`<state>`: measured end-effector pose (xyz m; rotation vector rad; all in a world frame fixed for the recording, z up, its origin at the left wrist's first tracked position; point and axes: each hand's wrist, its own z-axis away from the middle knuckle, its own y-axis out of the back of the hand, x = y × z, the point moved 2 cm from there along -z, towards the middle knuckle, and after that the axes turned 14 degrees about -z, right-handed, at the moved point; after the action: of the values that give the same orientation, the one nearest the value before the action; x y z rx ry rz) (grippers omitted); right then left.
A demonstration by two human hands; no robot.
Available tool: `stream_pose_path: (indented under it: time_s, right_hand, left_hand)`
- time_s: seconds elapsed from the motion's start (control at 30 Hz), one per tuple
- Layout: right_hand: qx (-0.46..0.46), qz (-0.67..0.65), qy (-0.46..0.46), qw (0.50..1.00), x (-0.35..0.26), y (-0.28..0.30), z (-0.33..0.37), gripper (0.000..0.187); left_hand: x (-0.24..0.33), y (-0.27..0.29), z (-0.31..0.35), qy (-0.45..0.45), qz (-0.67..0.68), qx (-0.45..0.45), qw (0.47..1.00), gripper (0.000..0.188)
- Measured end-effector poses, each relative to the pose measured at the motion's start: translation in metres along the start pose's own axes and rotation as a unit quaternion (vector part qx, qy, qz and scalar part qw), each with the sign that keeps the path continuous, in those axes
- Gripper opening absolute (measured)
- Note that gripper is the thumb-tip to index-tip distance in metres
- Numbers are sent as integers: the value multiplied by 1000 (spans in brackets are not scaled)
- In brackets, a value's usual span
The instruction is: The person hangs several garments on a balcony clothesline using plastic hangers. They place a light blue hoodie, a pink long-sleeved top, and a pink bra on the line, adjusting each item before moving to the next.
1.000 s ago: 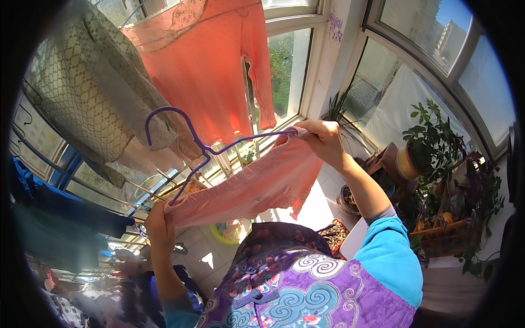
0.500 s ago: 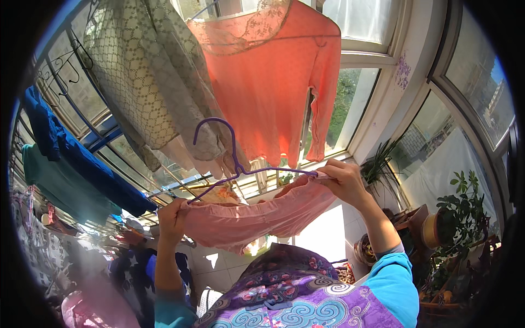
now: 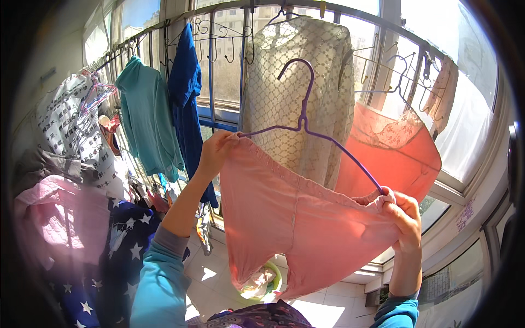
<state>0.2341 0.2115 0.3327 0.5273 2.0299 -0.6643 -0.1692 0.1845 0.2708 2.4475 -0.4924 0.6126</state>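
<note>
A pair of pink pants [image 3: 317, 229] with a gathered elastic waist is stretched between my two hands, its legs hanging down. My left hand [image 3: 215, 152] is closed on the left end of the waistband, by one tip of a purple hanger [image 3: 303, 116]. Lower and to the right, my right hand [image 3: 404, 216] pinches the other end of the waistband at the hanger's other tip. The hanger's hook points up, attached to no rail, and its arms slope along the waist. Whether clips or notches hold the cloth is hidden by my fingers.
A patterned sheer blouse [image 3: 295, 71] and a coral top [image 3: 377, 158] hang ahead by the window rail [image 3: 219, 10]. Leftward hang a blue garment [image 3: 185, 82] and a teal top [image 3: 145, 98]. A green basin [image 3: 276, 279] holding cloth stands on the tiled floor [image 3: 219, 268].
My hands have raised the pants and hanger, and the hanger now tilts down to the right. The view has swung upward and left, bringing the rail and basin into sight.
</note>
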Motion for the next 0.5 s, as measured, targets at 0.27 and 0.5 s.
stream_pose_path:
  time_s: [0.27,0.5]
  right_hand:
    - [12,20,28,999,17,-49,-54,26]
    - [112,13,-18,993,76,-53,-98,27]
  left_hand:
    - [-119,-66,74,336,448,-80,825,49]
    - [-224,-83,128,318,287,-149,891,25]
